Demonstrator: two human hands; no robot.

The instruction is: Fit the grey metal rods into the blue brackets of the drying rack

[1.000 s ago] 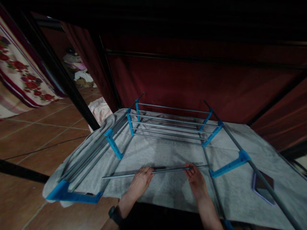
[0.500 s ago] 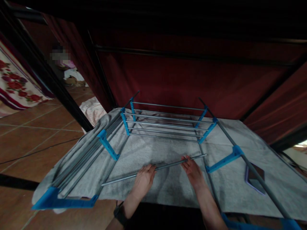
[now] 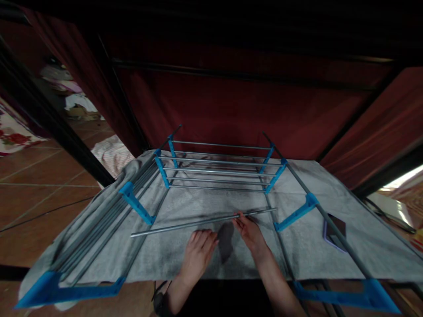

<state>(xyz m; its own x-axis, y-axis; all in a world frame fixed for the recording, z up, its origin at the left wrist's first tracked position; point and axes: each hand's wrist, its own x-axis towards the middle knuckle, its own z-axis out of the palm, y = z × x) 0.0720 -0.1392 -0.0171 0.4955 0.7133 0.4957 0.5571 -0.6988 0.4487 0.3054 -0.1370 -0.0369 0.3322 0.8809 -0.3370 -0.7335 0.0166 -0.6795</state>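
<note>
My right hand [image 3: 249,231] pinches a thin grey metal rod [image 3: 185,225] between its fingertips, right of the rod's middle. The rod slants slightly, its right end higher in the view. Below the rod, my left hand [image 3: 197,251] is off it, with loosely bent fingers and nothing visible in them. Around both hands lies a frame of metal tubes and blue plastic brackets. Several crossbars [image 3: 218,171] span its far end between blue brackets [image 3: 161,169]. Single brackets stand on the left [image 3: 137,204] and right [image 3: 295,213] side tubes.
Grey cloth [image 3: 211,204] covers the surface beneath the frame. Several loose rods [image 3: 109,224] lie along the left side. A phone [image 3: 333,233] rests under the right tube. Dark posts and a red curtain [image 3: 211,110] stand behind; tiled floor [image 3: 66,171] shows at left.
My left hand has let go of the rod and sits below it. My right hand still holds the rod, gripping nearer its middle. The view has shifted slightly.
</note>
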